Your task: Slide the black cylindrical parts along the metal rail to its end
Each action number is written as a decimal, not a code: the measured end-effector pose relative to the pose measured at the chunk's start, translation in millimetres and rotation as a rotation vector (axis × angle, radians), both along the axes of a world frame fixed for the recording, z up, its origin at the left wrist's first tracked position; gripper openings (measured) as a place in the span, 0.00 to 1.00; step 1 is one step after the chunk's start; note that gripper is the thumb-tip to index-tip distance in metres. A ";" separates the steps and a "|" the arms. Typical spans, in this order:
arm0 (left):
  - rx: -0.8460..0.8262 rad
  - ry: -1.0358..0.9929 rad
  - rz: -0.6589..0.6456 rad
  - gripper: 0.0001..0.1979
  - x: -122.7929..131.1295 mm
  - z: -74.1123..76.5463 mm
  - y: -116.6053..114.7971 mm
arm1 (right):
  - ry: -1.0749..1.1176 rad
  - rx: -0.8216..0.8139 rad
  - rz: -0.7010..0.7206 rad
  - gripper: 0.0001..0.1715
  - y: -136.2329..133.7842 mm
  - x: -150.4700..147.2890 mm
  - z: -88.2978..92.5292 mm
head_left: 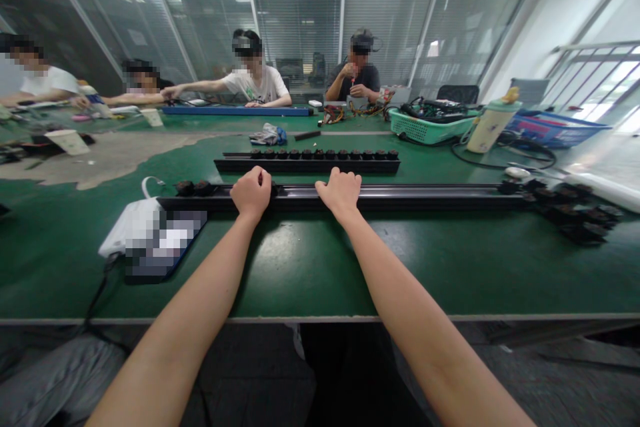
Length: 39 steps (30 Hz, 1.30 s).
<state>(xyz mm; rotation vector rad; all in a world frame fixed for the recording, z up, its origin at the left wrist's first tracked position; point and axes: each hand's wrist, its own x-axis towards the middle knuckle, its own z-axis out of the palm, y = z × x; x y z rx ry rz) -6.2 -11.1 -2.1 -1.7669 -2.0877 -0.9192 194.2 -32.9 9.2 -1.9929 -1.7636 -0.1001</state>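
Across table [310, 273], rail [425, 195] runs sideways; left hand [251, 193] curled at it, can't tell if gripping; right hand [341, 191] thumb out, fingers bent over rail, grip unclear, probably steadying.

Contents of the curled left hand [251, 195] mostly hidden, perhaps a small dark piece [261, 178]

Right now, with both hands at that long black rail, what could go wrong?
If the right hand pushes sideways, the long black rail might nudge the white box by its left end. The black pieces clustered at its right end could scatter.
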 end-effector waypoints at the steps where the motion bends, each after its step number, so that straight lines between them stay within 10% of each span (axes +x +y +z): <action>1: -0.003 -0.002 -0.002 0.17 0.2 0.3 -0.3 | 0.000 -0.002 0.000 0.22 0.2 0.2 0.2; 39: 0.001 0.004 -0.001 0.17 -0.2 -0.7 0.4 | 0.027 -0.017 -0.052 0.24 4.2 11.6 1.2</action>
